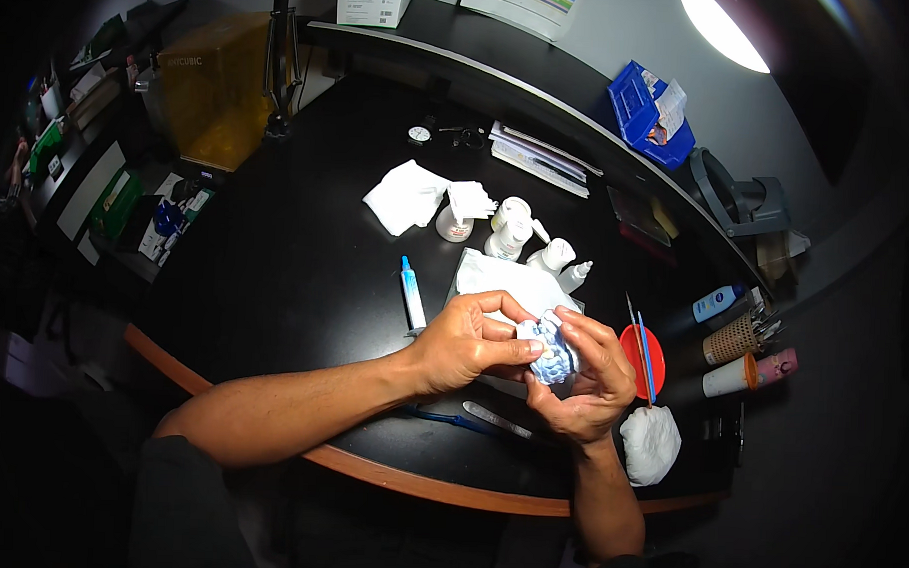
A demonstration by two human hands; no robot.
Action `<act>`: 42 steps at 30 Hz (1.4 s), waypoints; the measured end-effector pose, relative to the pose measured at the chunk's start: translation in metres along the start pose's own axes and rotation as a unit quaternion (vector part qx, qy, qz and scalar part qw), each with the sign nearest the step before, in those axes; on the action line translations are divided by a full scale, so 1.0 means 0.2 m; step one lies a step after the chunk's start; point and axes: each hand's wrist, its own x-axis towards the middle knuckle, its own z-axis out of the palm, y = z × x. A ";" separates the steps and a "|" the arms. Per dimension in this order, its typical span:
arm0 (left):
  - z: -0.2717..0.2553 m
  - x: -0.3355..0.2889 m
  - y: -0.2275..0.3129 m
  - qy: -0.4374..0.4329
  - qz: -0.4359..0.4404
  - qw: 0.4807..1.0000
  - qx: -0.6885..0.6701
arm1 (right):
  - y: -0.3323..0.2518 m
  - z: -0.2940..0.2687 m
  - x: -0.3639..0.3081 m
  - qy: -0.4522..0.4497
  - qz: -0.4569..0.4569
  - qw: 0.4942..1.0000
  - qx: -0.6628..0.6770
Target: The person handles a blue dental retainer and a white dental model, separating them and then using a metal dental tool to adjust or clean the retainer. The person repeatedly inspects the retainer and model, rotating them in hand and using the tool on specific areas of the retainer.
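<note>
I've got both hands on one thing here, a lumpy blue-white piece [554, 362], just left of the red dish [629, 342] and raised over the worktop [306, 239]. My left hand [452, 346] has it pinched by the left side, thumb pressed on its face; my right hand [589, 384] is grasping it too, fingers curled round the far and right edges, thumb underneath. Lovely two-handed grip! Over at the red dish, a thin blue stick [645, 353] lies across it, and a white wad [651, 447] sits just on the near side. Left of the dish and beyond my hands, a white cloth [510, 280] is spread out, with a cluster of white bottles [511, 236] further back. Well left of the dish, there's a blue-and-white tube [412, 295], and a folded white cloth [405, 198] beyond that. Nearer me, left of the dish, a flat metal tool [497, 420] lies beside a dark blue one. And right of the dish, a woven cup [729, 342] stands near a blue lotion bottle [716, 304]
</note>
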 end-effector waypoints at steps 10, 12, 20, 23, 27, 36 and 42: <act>0.02 -0.01 0.01 0.019 -0.007 1.000 0.006 | -0.02 0.01 0.01 0.009 0.011 1.000 -0.007; 0.03 0.00 0.01 0.020 -0.013 1.000 0.000 | -0.01 0.01 0.00 0.022 0.017 0.999 -0.018; 0.03 0.00 0.01 0.000 0.015 1.000 -0.008 | -0.04 0.02 0.00 0.007 -0.019 0.996 -0.090; 0.02 0.00 0.00 0.004 0.013 1.000 -0.006 | -0.04 0.03 -0.01 -0.001 -0.017 0.994 -0.104; 0.00 0.00 0.02 0.013 -0.031 0.999 -0.014 | -0.03 0.03 0.01 -0.018 -0.005 0.997 -0.078; 0.00 0.01 0.02 0.041 -0.008 0.999 0.003 | -0.02 -0.05 0.02 -0.060 0.030 0.998 0.011; 0.00 0.01 0.05 0.047 -0.011 0.999 0.012 | -0.02 -0.05 0.02 -0.059 0.038 0.997 0.040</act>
